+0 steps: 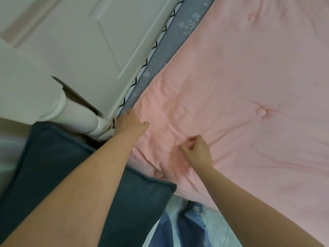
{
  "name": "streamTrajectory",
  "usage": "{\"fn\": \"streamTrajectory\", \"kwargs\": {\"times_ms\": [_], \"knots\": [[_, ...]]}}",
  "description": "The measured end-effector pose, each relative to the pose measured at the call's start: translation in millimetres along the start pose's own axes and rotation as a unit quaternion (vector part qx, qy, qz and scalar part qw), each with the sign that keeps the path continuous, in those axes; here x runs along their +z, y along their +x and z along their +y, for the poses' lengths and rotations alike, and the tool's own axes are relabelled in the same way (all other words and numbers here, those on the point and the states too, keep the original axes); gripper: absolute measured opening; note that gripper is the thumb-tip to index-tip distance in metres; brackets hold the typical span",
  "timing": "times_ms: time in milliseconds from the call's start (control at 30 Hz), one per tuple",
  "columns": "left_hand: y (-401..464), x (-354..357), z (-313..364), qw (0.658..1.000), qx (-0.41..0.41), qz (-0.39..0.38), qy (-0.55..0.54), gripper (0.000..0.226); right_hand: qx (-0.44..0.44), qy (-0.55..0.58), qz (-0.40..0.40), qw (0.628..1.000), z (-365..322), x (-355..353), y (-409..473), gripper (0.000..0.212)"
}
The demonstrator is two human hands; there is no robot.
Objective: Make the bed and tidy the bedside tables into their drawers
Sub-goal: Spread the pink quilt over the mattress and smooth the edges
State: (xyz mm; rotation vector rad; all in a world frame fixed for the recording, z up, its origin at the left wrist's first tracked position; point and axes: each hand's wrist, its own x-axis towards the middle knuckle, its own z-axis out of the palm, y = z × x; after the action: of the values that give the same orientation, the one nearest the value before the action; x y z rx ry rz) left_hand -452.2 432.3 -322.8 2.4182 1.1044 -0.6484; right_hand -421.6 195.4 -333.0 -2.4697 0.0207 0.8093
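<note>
Here, dark pillow [53,166] nearest, at 8 o'clock. Right hand [197,152] pinches pink quilt [240,86]; left hand [130,122], fingers curled, presses quilt corner beside headboard [80,41]. Quilt's long axis runs toward 1 o'clock; left hand nearer corner.

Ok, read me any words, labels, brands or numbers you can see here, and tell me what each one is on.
Jeans: a pale printed mark near the knee, too blurred to read.
Grey sheet: only pale snowflake-like shapes, no lettering.
Pink quilt, dark blue cushion, white headboard: no text.
Nothing is legible.
</note>
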Motion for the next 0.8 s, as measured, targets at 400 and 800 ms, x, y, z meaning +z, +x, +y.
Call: {"fn": "streamTrajectory", "kwargs": {"times_ms": [400, 800], "knots": [[36, -28, -58, 0.982, 0.151, 0.047, 0.102, 0.039, -0.102, -0.174, -0.018, 0.979, -18, 47, 4, 0.032], [15, 25, 14, 0.919, 0.308, 0.202, 0.14, 0.083, -0.203, -0.223, 0.086, 0.95, 54, 29, 11, 0.056]]}}
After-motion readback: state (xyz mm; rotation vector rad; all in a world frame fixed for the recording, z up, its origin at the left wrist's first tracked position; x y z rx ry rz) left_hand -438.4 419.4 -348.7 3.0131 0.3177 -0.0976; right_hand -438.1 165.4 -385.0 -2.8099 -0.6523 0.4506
